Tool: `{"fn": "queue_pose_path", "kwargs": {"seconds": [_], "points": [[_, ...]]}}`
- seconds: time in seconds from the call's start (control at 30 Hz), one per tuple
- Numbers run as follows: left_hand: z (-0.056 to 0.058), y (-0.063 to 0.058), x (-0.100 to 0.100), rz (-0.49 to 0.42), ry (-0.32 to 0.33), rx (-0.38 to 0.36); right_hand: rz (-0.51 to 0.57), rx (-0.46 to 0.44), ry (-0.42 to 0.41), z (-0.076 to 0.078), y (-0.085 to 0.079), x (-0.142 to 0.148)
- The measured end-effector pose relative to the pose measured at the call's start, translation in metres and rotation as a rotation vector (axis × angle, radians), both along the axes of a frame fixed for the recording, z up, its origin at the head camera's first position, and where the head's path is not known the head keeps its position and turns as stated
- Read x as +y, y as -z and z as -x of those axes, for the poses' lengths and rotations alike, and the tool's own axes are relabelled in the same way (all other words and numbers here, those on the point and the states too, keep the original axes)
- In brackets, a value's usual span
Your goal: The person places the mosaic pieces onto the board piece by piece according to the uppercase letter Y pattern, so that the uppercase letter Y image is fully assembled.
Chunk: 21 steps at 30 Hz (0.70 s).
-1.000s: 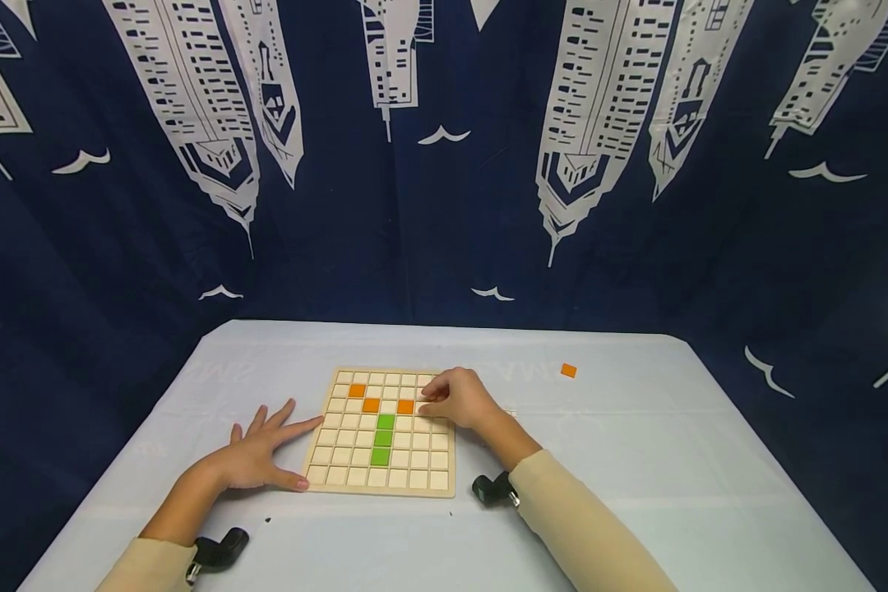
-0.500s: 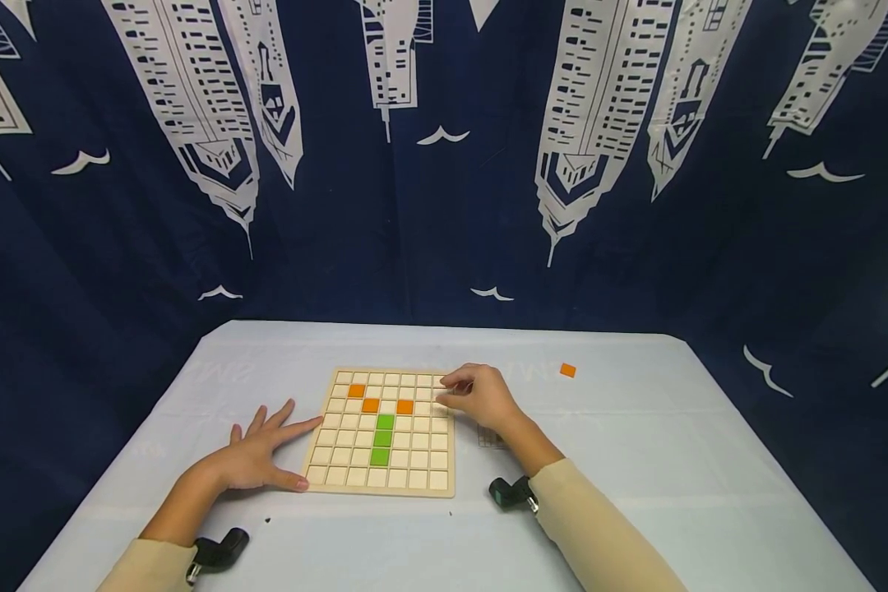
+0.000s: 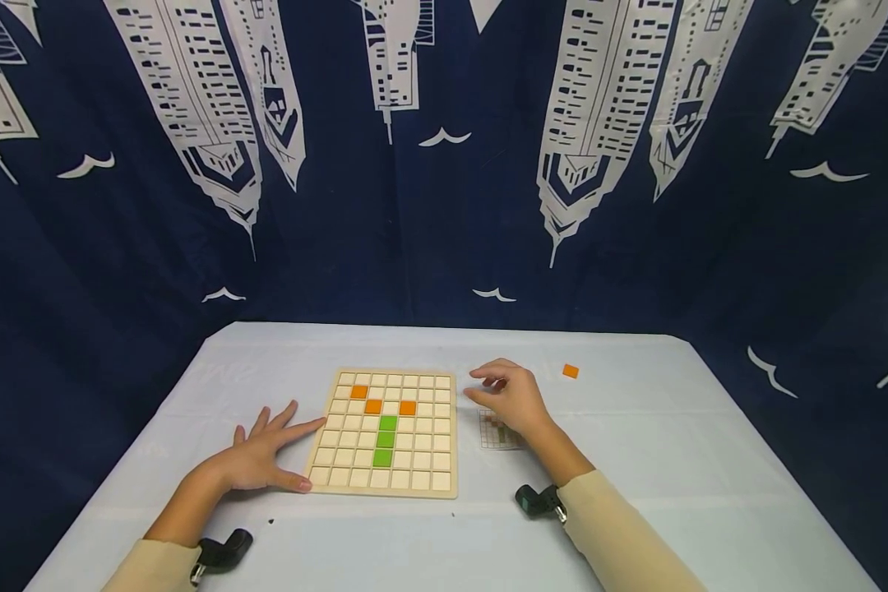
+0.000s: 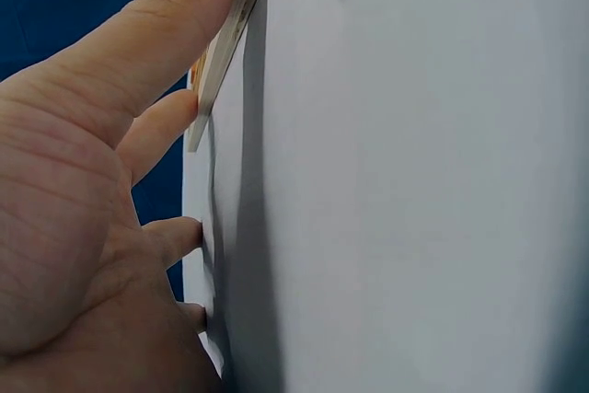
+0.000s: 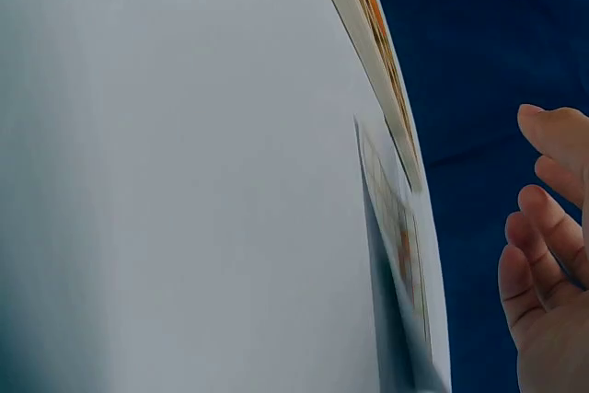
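Note:
A wooden grid board (image 3: 422, 477) lies on the table, its cells pale apart from three orange tiles (image 3: 408, 408) and a column of three green tiles (image 3: 386, 440). My left hand (image 3: 255, 460) spreads its fingers at the board's left edge, thumb at the near corner and index fingertip higher up; the left wrist view shows the thumb on the board's rim (image 4: 225, 57). To the right of the board, my right hand (image 3: 514, 399) hovers with loosely bent fingers and nothing between them. Below it lies a printed grid card (image 3: 494, 432), partly hidden by the hand.
A loose orange tile (image 3: 571, 372) lies at the back right of the white table (image 3: 636, 460). A dark speck (image 3: 270, 521) sits near the front left. Behind the table hangs a navy cloth (image 3: 414, 247) with white building prints.
My right hand has moved right, off the board and over to the card, uncovering the board's right columns and part of the card. My left hand stays at the board's edge.

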State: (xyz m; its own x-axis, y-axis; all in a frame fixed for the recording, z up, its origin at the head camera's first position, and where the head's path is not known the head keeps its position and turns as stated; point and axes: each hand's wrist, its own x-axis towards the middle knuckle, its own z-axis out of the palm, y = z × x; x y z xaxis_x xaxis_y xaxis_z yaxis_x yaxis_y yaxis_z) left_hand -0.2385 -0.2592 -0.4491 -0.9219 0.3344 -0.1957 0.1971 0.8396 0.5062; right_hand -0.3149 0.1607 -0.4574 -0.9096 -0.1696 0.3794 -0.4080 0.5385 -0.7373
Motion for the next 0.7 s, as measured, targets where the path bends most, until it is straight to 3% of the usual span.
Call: {"fn": "queue_pose_path", "kwargs": {"seconds": [0.23, 0.7], "points": [[0.001, 0.004, -0.001, -0.010, -0.015, -0.008, 0.005, 0.021, 0.059, 0.000, -0.001, 0.026], [0.000, 0.000, 0.000, -0.004, -0.012, -0.012, -0.057, 0.072, 0.192, 0.006, 0.002, 0.079]]}}
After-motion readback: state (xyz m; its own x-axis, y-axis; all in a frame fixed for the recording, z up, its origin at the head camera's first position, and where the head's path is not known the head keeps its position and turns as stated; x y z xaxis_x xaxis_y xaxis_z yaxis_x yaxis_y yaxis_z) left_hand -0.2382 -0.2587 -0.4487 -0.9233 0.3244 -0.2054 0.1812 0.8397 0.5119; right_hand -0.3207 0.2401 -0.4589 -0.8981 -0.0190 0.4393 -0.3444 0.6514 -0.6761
